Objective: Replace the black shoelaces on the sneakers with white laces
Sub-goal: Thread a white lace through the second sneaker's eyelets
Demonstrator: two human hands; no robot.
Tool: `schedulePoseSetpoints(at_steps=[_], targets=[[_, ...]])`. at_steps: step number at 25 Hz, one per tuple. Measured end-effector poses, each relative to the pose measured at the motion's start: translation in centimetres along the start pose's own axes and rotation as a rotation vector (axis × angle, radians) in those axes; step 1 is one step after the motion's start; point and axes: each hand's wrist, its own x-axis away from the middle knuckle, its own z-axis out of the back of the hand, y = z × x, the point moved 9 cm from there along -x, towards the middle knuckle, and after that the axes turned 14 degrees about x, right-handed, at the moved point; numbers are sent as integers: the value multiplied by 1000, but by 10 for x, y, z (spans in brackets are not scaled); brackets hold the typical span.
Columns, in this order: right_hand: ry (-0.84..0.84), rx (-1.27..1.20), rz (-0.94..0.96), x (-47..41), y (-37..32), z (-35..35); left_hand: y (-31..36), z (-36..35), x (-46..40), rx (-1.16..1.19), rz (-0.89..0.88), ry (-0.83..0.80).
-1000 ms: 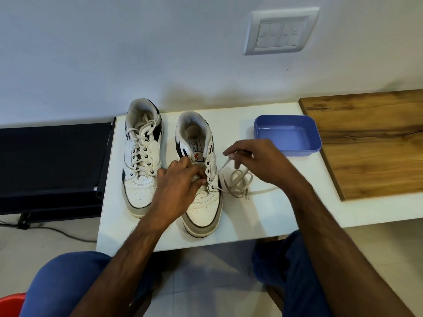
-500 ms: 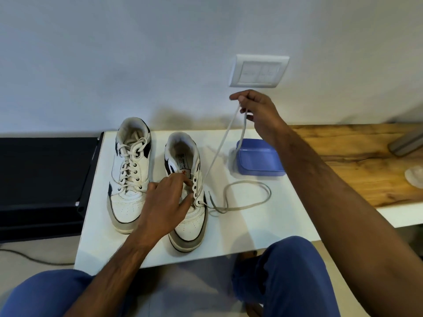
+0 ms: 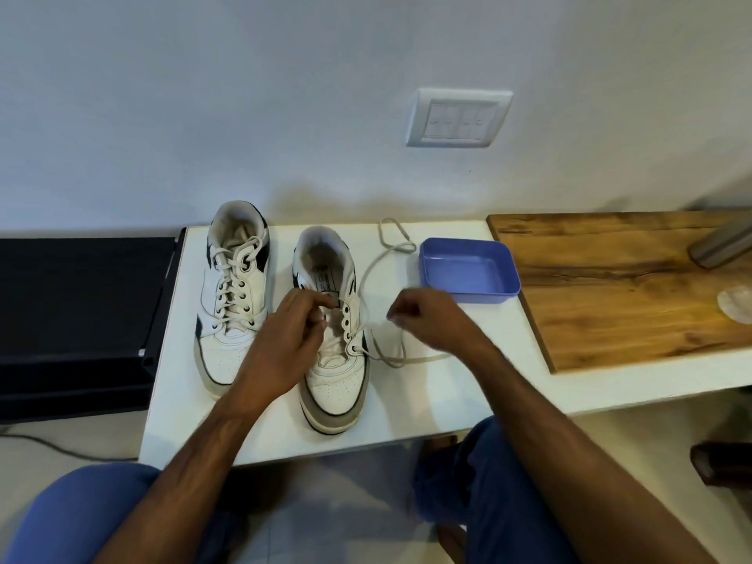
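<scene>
Nearest the camera, blue-clad knees (image 3: 73,519) are seen at the bottom edge, cut off by the frame, with both forearms reaching up from them over the white table (image 3: 407,413). The left hand (image 3: 280,356) is laid over the inner side of the right sneaker (image 3: 333,339), its fingertips curled at the tongue near the upper eyelets; whether a lace end is pinched there cannot be told, since the fingers hide it. The right hand (image 3: 431,319) is held just right of that sneaker with fingers curled in, blurred by motion, and appears to be pinching the white lace (image 3: 386,360), though the contact is hard to make out. That lace is threaded only through the lowest eyelets, the upper ones being left bare; one strand is trailed across the table under the right wrist, another is run back to a loose loop near the wall. The left sneaker (image 3: 232,295), fully laced in white, is stood just beside it, partly covered by the left wrist. Farther back, a blue tray (image 3: 468,270) is set beside a wooden board (image 3: 618,287), which is cut off at the right edge. A switch plate (image 3: 457,123) is mounted on the wall.
</scene>
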Motion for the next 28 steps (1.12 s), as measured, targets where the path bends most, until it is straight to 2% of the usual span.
schedulePoseSetpoints(at_steps=[1, 3, 5, 14, 19, 22, 26, 28], targets=[[-105, -4, -18, 12, -2, -22, -1, 3, 1, 20, 4, 5], [-188, 38, -39, 23, -3, -46, -4, 8, 3, 47, 25, 14], [-179, 23, -26, 22, -6, -50, -6, 12, 3, 74, 56, 22], [-251, -410, -120, 26, -4, -60, -16, 20, 4, 141, 157, 40], [-227, -473, -99, 28, -3, -43, -22, 17, 7, 122, 263, 61], [-137, -438, -15, 31, -7, -6, -27, 13, 8, 25, 331, 67], [-69, -502, 134, 35, -48, 26, -31, 17, 7, 8, 407, 109], [-59, -403, 195, 29, -74, 20, -32, 21, 8, 42, 436, 112]])
